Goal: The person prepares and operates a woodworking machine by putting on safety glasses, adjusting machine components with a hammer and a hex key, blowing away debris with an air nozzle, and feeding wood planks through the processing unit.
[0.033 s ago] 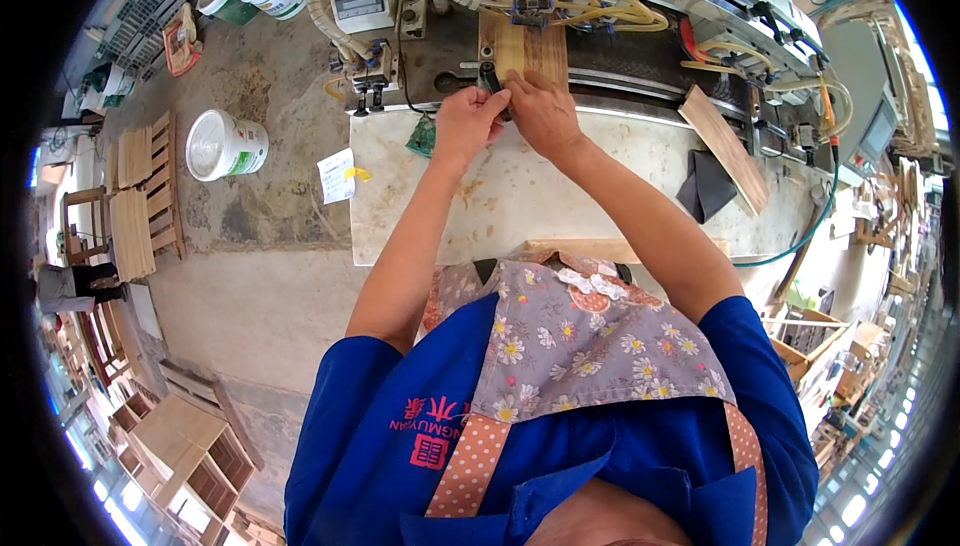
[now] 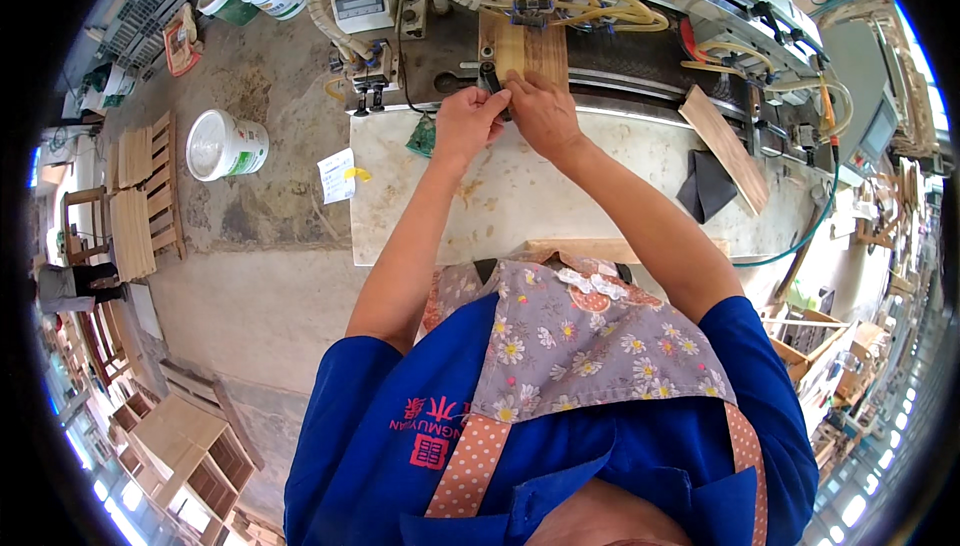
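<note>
My left hand (image 2: 468, 124) is closed round a black clamp lever (image 2: 489, 77) at the near edge of the machine bed. Against it, almost touching, is my right hand (image 2: 542, 114). Its bent fingers grip the near end of a wooden board (image 2: 538, 46) that lies lengthwise away from me, under the machine's fittings. My right thumb and the board's near edge are mostly hidden. Just left of my left hand, a green cloth-like piece (image 2: 421, 136) hangs at the edge of the pale worktop (image 2: 480, 206).
Another wooden board (image 2: 722, 146) rests slanted on the worktop's right, beside a dark grey sheet (image 2: 706, 187). Yellow hoses (image 2: 625, 14) and a digital display box (image 2: 362, 7) stand behind. Left are a paper sheet (image 2: 336, 176) and a white bucket (image 2: 228, 145). A teal hose (image 2: 800, 243) curves along the right.
</note>
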Motion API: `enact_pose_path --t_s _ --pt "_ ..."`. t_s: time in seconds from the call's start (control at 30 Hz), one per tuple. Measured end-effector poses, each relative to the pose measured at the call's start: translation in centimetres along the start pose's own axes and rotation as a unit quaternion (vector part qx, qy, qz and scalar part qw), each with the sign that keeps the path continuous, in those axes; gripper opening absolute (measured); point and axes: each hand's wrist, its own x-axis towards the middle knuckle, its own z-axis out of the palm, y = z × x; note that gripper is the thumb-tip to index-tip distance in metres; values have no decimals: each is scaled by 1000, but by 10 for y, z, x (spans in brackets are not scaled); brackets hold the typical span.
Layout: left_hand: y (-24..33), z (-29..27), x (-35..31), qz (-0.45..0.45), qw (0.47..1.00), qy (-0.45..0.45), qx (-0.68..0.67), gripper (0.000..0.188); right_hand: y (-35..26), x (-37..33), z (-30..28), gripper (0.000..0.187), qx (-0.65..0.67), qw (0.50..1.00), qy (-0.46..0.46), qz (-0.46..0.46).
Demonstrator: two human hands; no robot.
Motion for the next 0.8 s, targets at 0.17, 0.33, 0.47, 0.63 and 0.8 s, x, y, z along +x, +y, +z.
enact_pose_path --t_s 0.17,0.33,0.47,0.63,0.8 --pt "-3 -1 0 3 1000 -2 5 30 -1 -1 1 14 9 1000 -3 17" --pt "-4 -1 -2 -2 1000 -11 6 32 0 -3 1 16 13 1000 10 20" --pt "-5 -2 -2 0 1000 -13 -7 32 -3 -2 -2 18 20 999 -1 26" --pt "-5 -1 -2 -2 1000 -17 -9 32 -3 -2 -2 19 15 1000 3 28" --pt "-2 -1 -4 -5 1000 -17 -6 33 -3 -3 -2 20 11 1000 -2 24"
